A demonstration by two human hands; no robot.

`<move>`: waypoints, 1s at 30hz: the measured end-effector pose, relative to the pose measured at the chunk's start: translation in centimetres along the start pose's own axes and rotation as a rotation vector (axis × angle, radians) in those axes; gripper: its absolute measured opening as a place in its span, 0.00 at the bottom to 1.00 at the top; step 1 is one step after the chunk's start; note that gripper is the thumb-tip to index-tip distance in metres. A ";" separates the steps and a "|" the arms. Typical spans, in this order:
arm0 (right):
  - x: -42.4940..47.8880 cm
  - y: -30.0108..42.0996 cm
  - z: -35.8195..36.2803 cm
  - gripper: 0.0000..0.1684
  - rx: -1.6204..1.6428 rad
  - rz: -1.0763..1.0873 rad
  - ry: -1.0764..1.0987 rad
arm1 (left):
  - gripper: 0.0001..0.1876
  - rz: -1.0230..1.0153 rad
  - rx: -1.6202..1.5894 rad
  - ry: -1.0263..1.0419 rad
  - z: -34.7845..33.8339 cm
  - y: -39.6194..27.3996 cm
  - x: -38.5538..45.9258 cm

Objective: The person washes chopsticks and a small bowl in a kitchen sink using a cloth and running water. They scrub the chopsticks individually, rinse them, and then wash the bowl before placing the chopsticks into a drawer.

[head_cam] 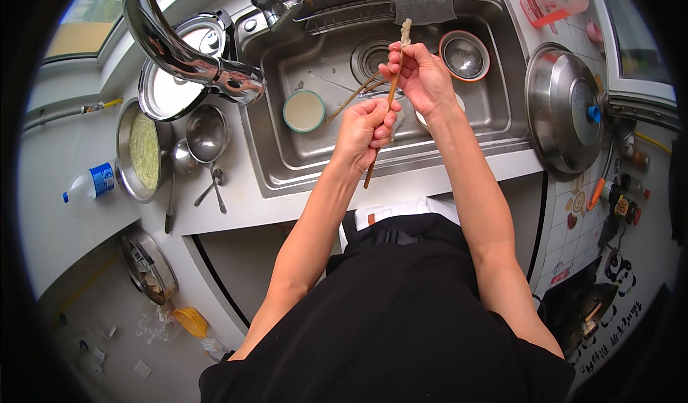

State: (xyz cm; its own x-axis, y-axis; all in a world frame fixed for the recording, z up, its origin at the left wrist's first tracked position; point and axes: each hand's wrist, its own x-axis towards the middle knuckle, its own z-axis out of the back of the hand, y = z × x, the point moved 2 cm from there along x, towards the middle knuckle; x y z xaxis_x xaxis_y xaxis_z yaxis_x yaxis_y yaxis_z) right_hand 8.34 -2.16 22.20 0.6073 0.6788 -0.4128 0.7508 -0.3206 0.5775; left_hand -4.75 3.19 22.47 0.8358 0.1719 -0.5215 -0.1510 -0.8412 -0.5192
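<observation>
Over the stainless-steel sink (pixel 293 153), both my hands are on a brown wooden chopstick (pixel 371 173) held at a slant. My left hand (pixel 365 131) grips its lower part, and the end sticks out below the fist. Higher up, my right hand (pixel 424 75) pinches it just under a lump of pale, sticky dough-like stuff (pixel 406 29) on its tip. More chopsticks (pixel 346 104) lie in the sink near the drain (pixel 371 59). A green-rimmed bowl (pixel 303 111) sits left of them, and an orange-rimmed bowl (pixel 464 56) to the right. My right wrist partly hides a white-rimmed dish (pixel 421 119).
A chrome faucet (pixel 236 80) reaches over the sink's left side. Left on the counter are a metal bowl of pale shreds (pixel 144 150), a ladle (pixel 207 134) and a plastic bottle (pixel 97 181). A large pot lid (pixel 564 110) leans at right; a grey cloth (pixel 424 9) hangs behind.
</observation>
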 end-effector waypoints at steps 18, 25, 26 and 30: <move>1.5 0.2 0.2 0.10 0.052 -0.012 -0.090 | 0.10 -0.021 0.053 -0.065 -0.4 -0.2 -0.7; 1.9 0.2 0.3 0.10 0.068 -0.013 -0.092 | 0.10 -0.016 0.063 -0.086 -0.3 -0.1 -1.1; 1.9 0.3 0.3 0.10 0.068 -0.014 -0.092 | 0.10 -0.016 0.064 -0.089 -0.3 -0.1 -1.1; 2.1 0.3 0.3 0.09 0.076 -0.017 -0.094 | 0.10 -0.015 0.066 -0.097 -0.2 -0.1 -1.2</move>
State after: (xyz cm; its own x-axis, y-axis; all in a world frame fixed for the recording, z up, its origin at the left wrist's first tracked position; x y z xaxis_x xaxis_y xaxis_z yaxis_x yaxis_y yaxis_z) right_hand 9.89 -1.02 21.26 0.6134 0.6206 -0.4885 0.7765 -0.3609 0.5165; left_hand -5.66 2.94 23.25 0.7837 0.2354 -0.5748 -0.1759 -0.8034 -0.5688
